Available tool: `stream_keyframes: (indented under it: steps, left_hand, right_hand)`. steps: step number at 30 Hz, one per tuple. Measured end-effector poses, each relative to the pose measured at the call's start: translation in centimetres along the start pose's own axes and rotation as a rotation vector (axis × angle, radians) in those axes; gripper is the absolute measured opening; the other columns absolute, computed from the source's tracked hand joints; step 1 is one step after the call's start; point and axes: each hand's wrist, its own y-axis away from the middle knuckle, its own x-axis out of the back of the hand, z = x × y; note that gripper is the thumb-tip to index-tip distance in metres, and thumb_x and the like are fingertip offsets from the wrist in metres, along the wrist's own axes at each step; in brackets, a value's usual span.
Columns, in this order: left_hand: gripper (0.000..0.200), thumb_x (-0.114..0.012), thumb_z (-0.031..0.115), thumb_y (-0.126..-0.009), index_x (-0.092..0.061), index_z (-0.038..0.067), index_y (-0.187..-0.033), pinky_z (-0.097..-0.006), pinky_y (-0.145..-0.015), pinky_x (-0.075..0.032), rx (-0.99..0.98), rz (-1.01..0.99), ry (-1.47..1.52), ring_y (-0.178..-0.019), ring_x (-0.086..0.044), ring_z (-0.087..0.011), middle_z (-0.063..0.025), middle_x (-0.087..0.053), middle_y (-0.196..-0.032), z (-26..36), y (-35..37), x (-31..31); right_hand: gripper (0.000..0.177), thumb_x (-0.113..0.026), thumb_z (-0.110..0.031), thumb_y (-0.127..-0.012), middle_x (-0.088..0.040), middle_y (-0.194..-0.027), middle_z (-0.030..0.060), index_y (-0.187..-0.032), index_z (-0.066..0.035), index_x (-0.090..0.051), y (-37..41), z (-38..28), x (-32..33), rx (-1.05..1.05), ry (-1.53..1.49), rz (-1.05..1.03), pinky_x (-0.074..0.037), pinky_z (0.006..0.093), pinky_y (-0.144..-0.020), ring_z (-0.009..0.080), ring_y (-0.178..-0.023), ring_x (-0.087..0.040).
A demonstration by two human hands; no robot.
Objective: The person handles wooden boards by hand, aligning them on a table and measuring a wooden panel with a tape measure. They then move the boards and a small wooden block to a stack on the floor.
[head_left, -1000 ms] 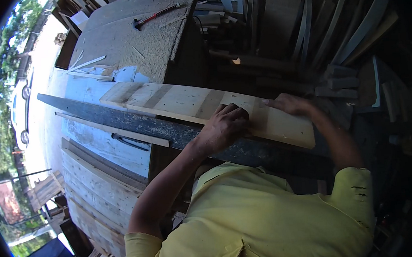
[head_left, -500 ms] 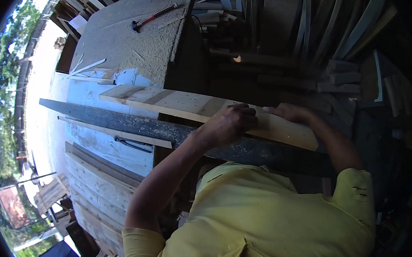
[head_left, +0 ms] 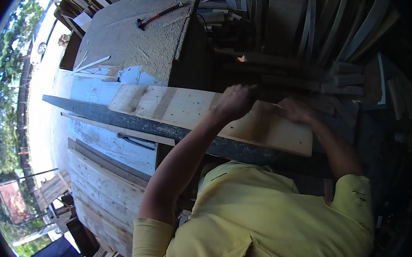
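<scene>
A pale wooden plank (head_left: 190,109) with darker cross bands and small dark marks lies along a long dark beam (head_left: 168,129), its broad face tipped toward me. My left hand (head_left: 236,100) is closed at the plank's far edge, near its middle, with the fingertips partly hidden. Farther right, my right hand (head_left: 296,110) grips the same far edge close to the plank's right end; its fingers curl out of sight behind the wood.
On the dusty worktable (head_left: 122,24) lie a red-handled hammer (head_left: 160,16) and thin wood strips (head_left: 91,65). A dark metal tool (head_left: 136,140) rests beside a narrow batten (head_left: 115,126). Stacked boards (head_left: 105,188) stand at left, and leaning planks (head_left: 340,28) at back right.
The plank has turned so that more of its broad face shows, and it now covers more of the dark beam. My left hand has moved up and slightly right toward the far edge.
</scene>
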Motion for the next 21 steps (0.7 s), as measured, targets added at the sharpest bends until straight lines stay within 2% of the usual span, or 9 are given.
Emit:
stream_keyframes:
  steps: [1,3,6,7,10,12,13,17,21]
  left_hand:
    - [0.021,-0.053,0.025,-0.094,-0.065,0.008,-0.097,-0.0430,-0.085,-0.048,0.007,0.002,0.002,-0.099,-0.062,-0.0300,-0.0119,-0.066,-0.096,-0.6,0.0,0.4]
    - [0.028,-0.050,0.028,-0.096,-0.062,0.007,-0.111,-0.0447,-0.095,-0.043,-0.061,0.353,-0.154,-0.113,-0.055,-0.0331,-0.0147,-0.063,-0.113,-3.0,0.1,1.5]
    - [0.039,-0.046,0.035,-0.098,-0.056,0.009,-0.125,-0.0469,-0.104,-0.036,0.008,0.606,-0.015,-0.128,-0.043,-0.0354,-0.0138,-0.051,-0.136,-7.2,2.2,3.0]
    - [0.046,-0.044,0.036,-0.099,-0.047,0.009,-0.136,-0.0464,-0.106,-0.034,0.103,0.587,-0.039,-0.130,-0.041,-0.0347,-0.0136,-0.046,-0.141,-8.9,3.5,3.4]
    - [0.050,-0.043,0.040,-0.099,-0.045,0.010,-0.138,-0.0485,-0.108,-0.031,0.203,0.615,0.066,-0.133,-0.038,-0.0352,-0.0139,-0.043,-0.144,-14.9,7.6,1.6]
    - [0.052,-0.043,0.041,-0.099,-0.042,0.010,-0.141,-0.0491,-0.110,-0.029,0.488,0.500,-0.199,-0.135,-0.035,-0.0371,-0.0147,-0.041,-0.147,-17.8,10.7,-1.2]
    - [0.059,-0.040,0.046,-0.098,-0.034,0.012,-0.146,-0.0550,-0.114,-0.020,0.617,0.285,-0.199,-0.142,-0.024,-0.0374,-0.0143,-0.030,-0.153,-16.9,11.6,-1.6]
    - [0.060,-0.036,0.044,-0.099,-0.024,0.014,-0.151,-0.0567,-0.116,-0.003,0.539,0.363,-0.251,-0.147,-0.003,-0.0349,-0.0107,-0.012,-0.160,-18.0,12.2,-5.2]
    - [0.060,-0.036,0.043,-0.099,-0.026,0.013,-0.150,-0.0594,-0.115,-0.002,0.547,0.354,-0.212,-0.147,-0.004,-0.0357,-0.0100,-0.013,-0.159,-17.7,10.9,-3.7]
  right_hand:
    - [0.081,-0.040,-0.074,-0.086,-0.066,-0.085,0.0259,-0.090,0.001,-0.070,-1.2,1.8,-1.0,0.005,0.003,-0.005,-0.050,0.0465,-0.079,0.0395,-0.087,-0.066]
    - [0.069,-0.049,-0.064,-0.089,-0.064,-0.073,0.0226,-0.085,0.002,-0.068,-3.3,4.0,-2.5,0.213,0.028,0.318,-0.048,0.0452,-0.070,0.0392,-0.077,-0.065]
    - [0.065,-0.052,-0.062,-0.089,-0.064,-0.076,0.0233,-0.085,0.002,-0.068,-2.2,2.1,-0.8,0.136,0.068,0.245,-0.048,0.0466,-0.072,0.0415,-0.080,-0.065]
    - [0.065,-0.052,-0.062,-0.089,-0.064,-0.076,0.0233,-0.085,0.002,-0.068,-2.7,2.5,-1.3,0.146,0.066,0.244,-0.048,0.0466,-0.072,0.0415,-0.080,-0.065]
    - [0.071,-0.051,-0.066,-0.086,-0.065,-0.080,0.0262,-0.082,0.002,-0.068,-3.9,4.3,-2.8,0.178,0.077,0.299,-0.050,0.0475,-0.073,0.0422,-0.084,-0.064]
    - [0.070,-0.050,-0.065,-0.088,-0.064,-0.080,0.0264,-0.081,0.003,-0.068,-3.8,4.0,-3.2,0.152,0.124,0.318,-0.050,0.0477,-0.071,0.0422,-0.082,-0.064]
    - [0.070,-0.050,-0.065,-0.088,-0.064,-0.080,0.0264,-0.081,0.003,-0.068,-4.1,4.7,-3.7,0.174,0.122,0.315,-0.050,0.0477,-0.071,0.0422,-0.082,-0.064]
    - [0.065,-0.056,-0.059,-0.088,-0.063,-0.077,0.0265,-0.079,0.004,-0.067,-3.7,4.5,-4.0,0.215,0.042,0.353,-0.048,0.0479,-0.068,0.0431,-0.078,-0.063]
    - [0.065,-0.058,-0.058,-0.087,-0.062,-0.075,0.0271,-0.077,0.005,-0.065,-4.5,5.4,-4.4,0.252,0.033,0.360,-0.047,0.0474,-0.066,0.0435,-0.077,-0.063]
